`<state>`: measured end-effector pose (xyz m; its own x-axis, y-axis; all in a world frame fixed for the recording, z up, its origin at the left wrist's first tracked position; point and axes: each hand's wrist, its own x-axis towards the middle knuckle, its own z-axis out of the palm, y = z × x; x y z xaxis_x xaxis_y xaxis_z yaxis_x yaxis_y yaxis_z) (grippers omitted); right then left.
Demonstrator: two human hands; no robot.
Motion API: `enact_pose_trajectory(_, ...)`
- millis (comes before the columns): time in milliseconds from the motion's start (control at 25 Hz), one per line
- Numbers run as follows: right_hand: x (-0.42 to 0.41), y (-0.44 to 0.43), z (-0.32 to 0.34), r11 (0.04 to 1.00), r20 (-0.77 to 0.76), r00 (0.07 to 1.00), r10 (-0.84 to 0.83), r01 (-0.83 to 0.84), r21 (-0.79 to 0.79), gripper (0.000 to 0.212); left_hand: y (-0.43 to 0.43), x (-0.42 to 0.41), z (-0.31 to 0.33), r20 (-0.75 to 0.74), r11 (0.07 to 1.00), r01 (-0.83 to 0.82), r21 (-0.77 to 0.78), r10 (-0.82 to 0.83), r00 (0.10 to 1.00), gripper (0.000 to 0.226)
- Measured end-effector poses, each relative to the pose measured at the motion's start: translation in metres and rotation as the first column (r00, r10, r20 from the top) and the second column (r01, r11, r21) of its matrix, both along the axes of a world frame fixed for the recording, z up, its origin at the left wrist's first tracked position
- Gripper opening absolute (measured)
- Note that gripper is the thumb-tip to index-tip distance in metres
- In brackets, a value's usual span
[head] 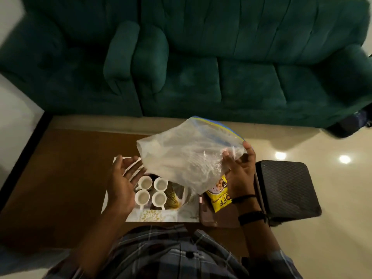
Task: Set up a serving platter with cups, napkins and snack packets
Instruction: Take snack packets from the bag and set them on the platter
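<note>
A white rectangular platter (157,216) with a gold leaf print lies on the brown table. Several small white cups (151,191) stand in a cluster on its left part. A clear zip bag (189,156) with a blue seal hangs in the air above the platter. My right hand (239,172) pinches its right side near the seal. My left hand (122,178) hovers open, palm up, just left of the bag and over the cups. A yellow snack packet (218,195) lies under my right hand at the platter's right edge. Napkins are not visible.
A dark phone-like slab (213,216) lies right of the platter. A black textured box (287,190) stands on the glossy floor at the right. A green sofa (201,57) fills the far side. The brown table (60,178) extends to the left.
</note>
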<state>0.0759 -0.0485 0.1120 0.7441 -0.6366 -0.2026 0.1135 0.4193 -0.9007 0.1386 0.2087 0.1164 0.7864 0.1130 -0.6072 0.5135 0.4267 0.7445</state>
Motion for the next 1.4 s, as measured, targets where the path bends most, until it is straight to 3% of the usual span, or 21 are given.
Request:
enact_pose_trajectory(200, 0.000, -0.009, 0.012, 0.958, 0.160, 0.945, 0.285, -0.285, -0.028, 0.075, 0.011, 0.028, 0.006, -0.107, 0.965, 0.258, -0.053, -0.263, 0.959, 0.052)
enact_pose_trajectory(280, 0.001, -0.013, 0.017, 0.918, 0.173, 0.902, 0.396, -0.392, -0.054, 0.085, 0.008, 0.038, 0.015, -0.096, 0.872, 0.489, 0.023, -0.485, 0.869, 0.056)
enact_pose_trajectory(360, 0.003, -0.016, 0.020, 0.893, 0.112, 0.888, 0.446, -0.434, -0.119, 0.089, 0.002, 0.041, 0.022, -0.024, 0.754, 0.635, 0.166, -0.641, 0.767, 0.043)
enact_pose_trajectory(400, 0.004, -0.017, 0.021, 0.890, 0.058, 0.898, 0.436, -0.421, -0.173, 0.089, 0.000, 0.042, 0.024, 0.025, 0.730, 0.641, 0.238, -0.664, 0.747, 0.032)
enact_pose_trajectory(480, 0.006, -0.022, 0.018, 0.912, -0.050, 0.949, 0.311, -0.313, -0.266, 0.086, -0.006, 0.043, 0.024, 0.140, 0.781, 0.531, 0.330, -0.596, 0.790, 0.014)
enact_pose_trajectory(600, 0.000, -0.025, 0.014, 0.940, -0.136, 0.981, 0.136, -0.171, -0.296, 0.077, -0.015, 0.042, 0.024, 0.318, 0.917, 0.268, 0.294, -0.359, 0.877, 0.021)
enact_pose_trajectory(720, -0.008, -0.023, 0.013, 0.878, -0.194, 0.919, 0.344, -0.388, -0.282, 0.080, -0.022, 0.036, 0.028, 0.413, 0.947, 0.198, 0.254, -0.291, 0.863, 0.024)
enact_pose_trajectory(800, -0.015, -0.027, 0.010, 0.789, -0.220, 0.895, 0.388, -0.446, -0.423, 0.085, -0.023, 0.034, 0.032, 0.433, 0.923, 0.291, 0.252, -0.376, 0.819, 0.022)
enact_pose_trajectory(880, -0.018, -0.031, 0.017, 0.637, -0.300, 0.883, 0.362, -0.469, -0.612, 0.075, -0.017, 0.033, 0.037, 0.427, 0.830, 0.455, 0.323, -0.557, 0.712, 0.025)
enact_pose_trajectory(920, -0.019, -0.034, 0.020, 0.540, -0.367, 0.855, 0.367, -0.517, -0.664, 0.074, -0.014, 0.033, 0.039, 0.382, 0.735, 0.530, 0.424, -0.675, 0.631, 0.037)
enact_pose_trajectory(1000, -0.022, -0.034, 0.032, 0.385, -0.541, 0.747, 0.386, -0.664, -0.641, 0.071, -0.011, 0.033, 0.045, 0.156, 0.416, 0.557, 0.719, -0.878, 0.453, 0.062)
enact_pose_trajectory(1080, -0.023, -0.030, 0.037, 0.279, -0.580, 0.790, 0.199, -0.613, -0.740, 0.045, -0.014, 0.028, 0.049, 0.001, 0.143, 0.339, 0.930, -0.922, 0.387, 0.042)
enact_pose_trajectory(1160, -0.024, -0.025, 0.037, 0.223, -0.481, 0.877, 0.025, -0.473, -0.852, 0.032, -0.021, 0.025, 0.051, -0.056, -0.015, 0.111, 0.994, -0.924, 0.378, 0.020)
enact_pose_trajectory(1240, -0.024, -0.020, 0.039, 0.247, -0.443, 0.897, 0.014, -0.432, -0.867, 0.029, -0.032, 0.022, 0.049, -0.118, -0.106, 0.054, 0.993, -0.946, 0.303, 0.028)
enact_pose_trajectory(1320, -0.027, -0.014, 0.044, 0.321, -0.415, 0.910, 0.006, -0.395, -0.861, 0.023, -0.049, 0.019, 0.044, -0.170, -0.133, 0.187, 0.973, -0.965, 0.199, 0.039)
enact_pose_trajectory(1400, -0.036, -0.009, 0.047, 0.386, -0.295, 0.953, -0.062, -0.250, -0.888, 0.019, -0.073, 0.009, 0.038, -0.166, -0.099, 0.378, 0.921, -0.975, 0.149, 0.031)
